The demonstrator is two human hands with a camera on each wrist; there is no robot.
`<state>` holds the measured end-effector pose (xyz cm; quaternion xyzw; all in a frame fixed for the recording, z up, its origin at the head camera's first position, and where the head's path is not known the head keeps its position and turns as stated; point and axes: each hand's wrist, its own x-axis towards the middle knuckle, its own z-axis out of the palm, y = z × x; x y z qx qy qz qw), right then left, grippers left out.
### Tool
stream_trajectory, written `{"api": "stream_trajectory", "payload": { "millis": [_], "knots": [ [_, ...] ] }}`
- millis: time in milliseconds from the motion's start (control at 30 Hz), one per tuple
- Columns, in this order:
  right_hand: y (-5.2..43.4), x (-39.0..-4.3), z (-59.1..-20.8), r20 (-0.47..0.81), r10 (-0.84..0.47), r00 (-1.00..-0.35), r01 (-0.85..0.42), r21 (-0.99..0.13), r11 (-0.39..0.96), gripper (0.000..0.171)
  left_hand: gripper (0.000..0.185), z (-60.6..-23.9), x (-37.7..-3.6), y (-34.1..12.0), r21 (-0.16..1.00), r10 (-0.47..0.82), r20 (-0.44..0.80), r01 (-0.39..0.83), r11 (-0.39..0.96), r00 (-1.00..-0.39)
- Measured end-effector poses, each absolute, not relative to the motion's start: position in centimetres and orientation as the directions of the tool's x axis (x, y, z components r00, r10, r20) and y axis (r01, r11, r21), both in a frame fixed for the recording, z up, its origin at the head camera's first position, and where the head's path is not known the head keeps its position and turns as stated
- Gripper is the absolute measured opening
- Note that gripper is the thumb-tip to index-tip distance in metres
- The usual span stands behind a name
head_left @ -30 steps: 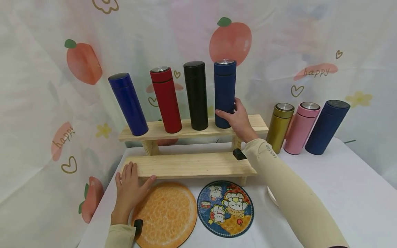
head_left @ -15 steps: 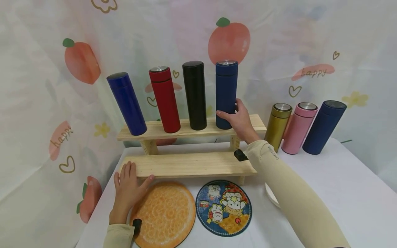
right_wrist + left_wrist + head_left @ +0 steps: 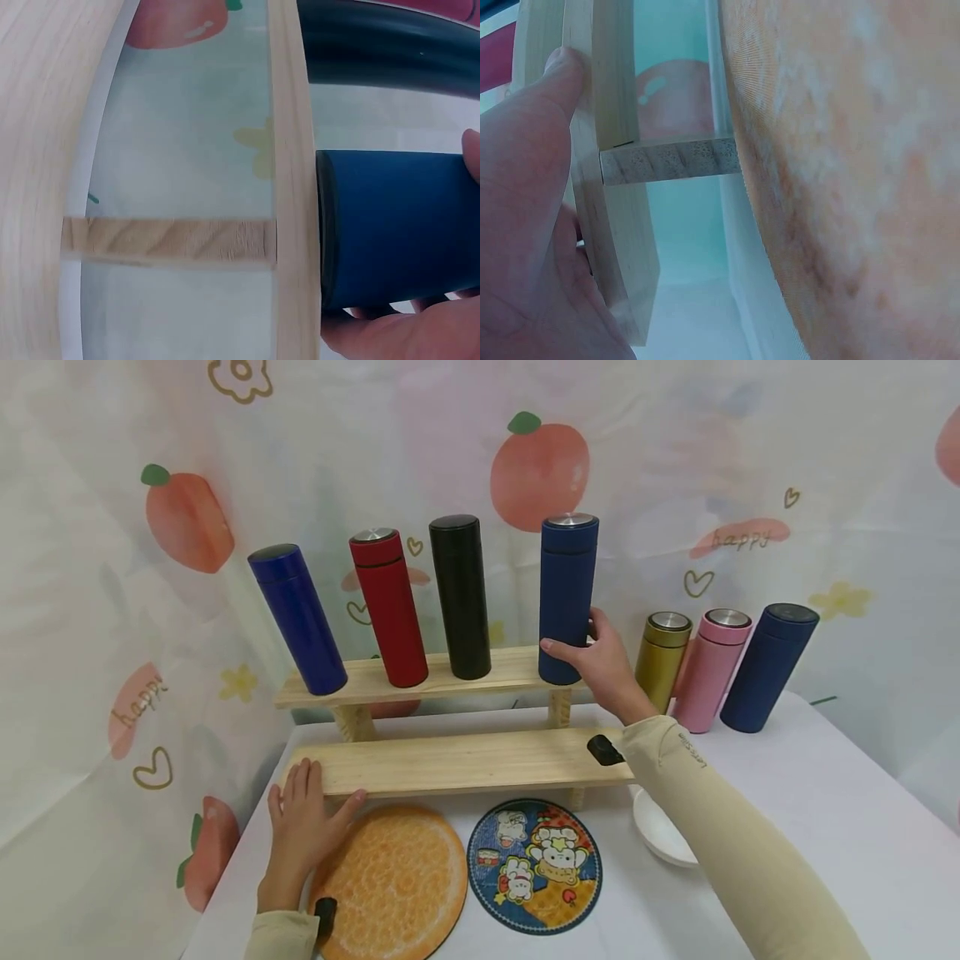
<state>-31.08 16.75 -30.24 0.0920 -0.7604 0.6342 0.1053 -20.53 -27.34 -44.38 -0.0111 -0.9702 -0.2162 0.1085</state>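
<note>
Right hand [image 3: 609, 668] wrapped round lower part of dark blue flask [image 3: 566, 597], flask upright at right end of upper wooden shelf [image 3: 420, 677]. Left hand [image 3: 300, 822] flat, fingers spread, on left end of lower shelf [image 3: 465, 762], thumb beside orange mat [image 3: 390, 881]. Blue, red, black flasks [image 3: 459, 596] stand left of held one. Gold, pink, navy flasks on worktop [image 3: 825, 810] to right.

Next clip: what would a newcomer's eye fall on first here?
The row of tall flasks on the top wooden shelf: blue, red, black, then a navy flask at the right end, with the right hand curled round its lower part. The left hand rests on the lower shelf's left end, beside an orange mat.
</note>
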Motion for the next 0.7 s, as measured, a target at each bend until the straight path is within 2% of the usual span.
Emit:
{"api": "stream_trajectory", "payload": {
  "millis": [433, 700],
  "knots": [
    [20.4, -28.8, -30.0, 0.311, 0.032, -0.95, -0.296, -0.928, 0.225, 0.095, 0.11, -44.6, -20.5, -27.3, 0.421, -0.022, 0.22, 0.075, 0.904, -0.975],
    [22.9, -27.2, -30.1, 0.281, 0.056, -0.958, -0.25, -0.915, 0.316, 0.101, 0.109, -44.6, -20.5, -27.4, 0.425, -0.021, 0.228, 0.08, 0.902, -0.973]
  ]
}}
